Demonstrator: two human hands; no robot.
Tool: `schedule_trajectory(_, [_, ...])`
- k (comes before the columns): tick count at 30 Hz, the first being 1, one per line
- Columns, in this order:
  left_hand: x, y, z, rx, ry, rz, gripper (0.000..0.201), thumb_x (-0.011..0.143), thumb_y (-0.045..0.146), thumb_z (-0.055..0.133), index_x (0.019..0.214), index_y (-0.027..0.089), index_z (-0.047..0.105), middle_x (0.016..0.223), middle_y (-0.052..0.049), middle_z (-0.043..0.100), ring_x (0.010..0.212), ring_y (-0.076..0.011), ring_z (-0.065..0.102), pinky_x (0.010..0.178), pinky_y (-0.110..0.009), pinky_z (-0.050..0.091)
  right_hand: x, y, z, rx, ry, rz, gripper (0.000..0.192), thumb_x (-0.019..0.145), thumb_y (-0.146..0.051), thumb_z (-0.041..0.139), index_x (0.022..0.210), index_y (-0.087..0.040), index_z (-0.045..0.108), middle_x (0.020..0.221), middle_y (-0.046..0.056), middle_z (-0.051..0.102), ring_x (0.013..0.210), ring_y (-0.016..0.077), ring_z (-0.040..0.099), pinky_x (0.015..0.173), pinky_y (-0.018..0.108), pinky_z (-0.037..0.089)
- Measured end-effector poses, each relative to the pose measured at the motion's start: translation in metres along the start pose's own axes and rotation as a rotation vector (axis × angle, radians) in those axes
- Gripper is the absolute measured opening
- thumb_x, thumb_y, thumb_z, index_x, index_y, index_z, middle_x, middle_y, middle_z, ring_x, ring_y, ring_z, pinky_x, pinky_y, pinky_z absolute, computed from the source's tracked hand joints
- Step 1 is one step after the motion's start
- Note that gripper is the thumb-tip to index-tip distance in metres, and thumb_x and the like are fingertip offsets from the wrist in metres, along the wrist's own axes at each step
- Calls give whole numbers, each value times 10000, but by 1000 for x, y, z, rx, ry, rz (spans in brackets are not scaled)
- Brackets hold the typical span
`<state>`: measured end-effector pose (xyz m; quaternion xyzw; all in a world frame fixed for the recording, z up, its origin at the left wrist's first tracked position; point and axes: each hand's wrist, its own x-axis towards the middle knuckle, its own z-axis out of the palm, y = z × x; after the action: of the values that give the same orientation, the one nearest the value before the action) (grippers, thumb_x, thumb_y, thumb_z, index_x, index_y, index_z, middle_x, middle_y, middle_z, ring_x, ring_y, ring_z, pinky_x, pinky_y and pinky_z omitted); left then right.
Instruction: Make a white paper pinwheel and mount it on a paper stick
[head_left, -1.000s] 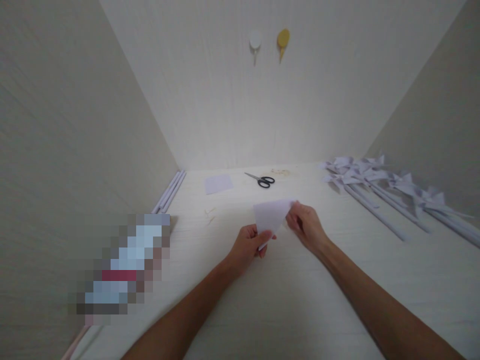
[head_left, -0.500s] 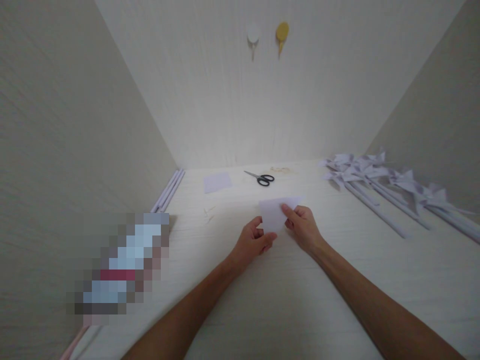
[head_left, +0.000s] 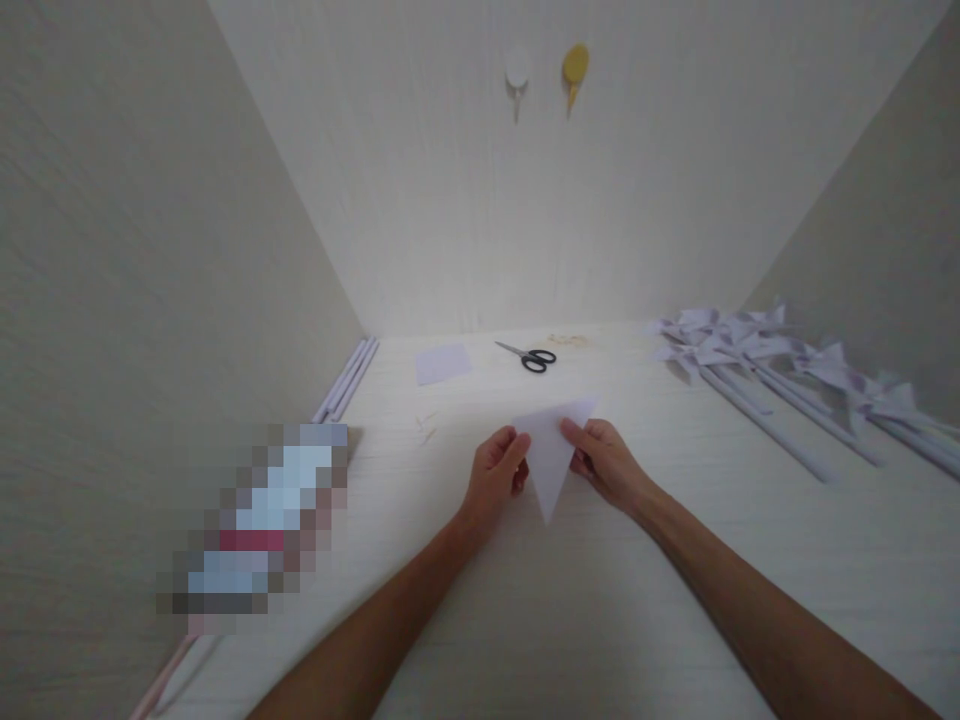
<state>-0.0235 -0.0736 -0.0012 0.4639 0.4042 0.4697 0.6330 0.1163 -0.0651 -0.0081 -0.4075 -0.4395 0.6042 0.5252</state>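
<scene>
Between both hands I hold a pale lilac paper [head_left: 553,458], folded into a triangle whose point hangs toward me. My left hand [head_left: 495,478] pinches its left edge with thumb and fingers. My right hand [head_left: 604,461] grips the right edge, thumb on top. The paper is lifted a little above the white table [head_left: 570,620], near its middle.
Black-handled scissors [head_left: 529,356] and a flat lilac paper square [head_left: 443,362] lie at the back. Several paper pinwheels on sticks [head_left: 757,370] lie at the right. Thin rods [head_left: 346,378] rest along the left wall, by a blurred object [head_left: 255,530]. Two hooks [head_left: 545,70] hang on the back wall.
The paper has turned in my hands: its long edge is now on top and the point hangs toward me. My left hand moved from the lower corner up to the left edge.
</scene>
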Motion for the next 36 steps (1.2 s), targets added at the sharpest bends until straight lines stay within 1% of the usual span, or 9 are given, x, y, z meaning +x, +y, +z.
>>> schedule_trajectory(3, [-1,1,-1,108,30,40,309,626,437,587,600,150,475,453,70,374,381,-29,279,372,-186,185,0,2,0,-21,-23,-10,354,612,-442,640,477,-144,503,398,-34,441,354,48,328,352,203,192])
schedule_trajectory(5, [-1,1,-1,137,17,52,314,611,439,595,584,148,482,450,68,378,387,-31,276,376,-189,180,2,1,-3,-25,35,-50,291,607,-410,654,546,-149,540,442,-34,469,380,53,349,359,200,209])
schedule_trajectory(10, [-2,-1,-3,168,-22,29,319,609,433,592,552,150,457,451,65,376,383,-29,268,376,-190,173,9,-8,-17,-19,318,-229,388,650,-352,633,418,-171,380,334,-64,351,323,32,247,329,202,140])
schedule_trajectory(14, [-1,-3,-4,168,16,33,324,616,432,580,530,157,430,415,73,352,361,-29,268,374,-190,180,12,-14,-29,110,433,-327,374,666,-313,612,428,-178,358,336,-64,352,310,31,250,315,198,144])
schedule_trajectory(16, [-1,-2,-3,158,25,39,317,625,424,572,531,158,426,407,77,345,356,-28,267,373,-189,182,11,-14,-28,126,406,-296,354,683,-340,593,443,-172,393,351,-56,382,308,30,262,313,196,148])
schedule_trajectory(19, [-1,-1,-1,138,35,47,313,633,412,570,530,158,417,413,79,342,359,-27,264,374,-189,180,7,-10,-19,107,255,-210,327,706,-383,569,493,-161,458,396,-39,439,327,34,315,319,187,176])
schedule_trajectory(23, [-2,0,0,132,34,56,329,630,429,578,537,154,422,428,74,355,370,-26,272,381,-189,186,2,-5,-7,49,88,-90,232,654,-326,644,582,-156,503,386,-60,448,315,29,332,310,164,187])
schedule_trajectory(30, [-4,-1,-1,120,-81,40,381,677,515,499,575,151,444,429,56,377,373,-33,304,376,-178,206,2,-7,-9,125,81,-18,261,620,-328,674,570,-146,492,347,-57,469,267,19,350,275,128,195])
schedule_trajectory(36, [-2,-4,-1,118,-65,41,445,678,571,450,543,148,421,460,42,392,376,-31,319,368,-171,216,2,-6,-8,159,43,-8,260,614,-326,682,554,-145,505,350,-49,487,275,19,379,281,113,243])
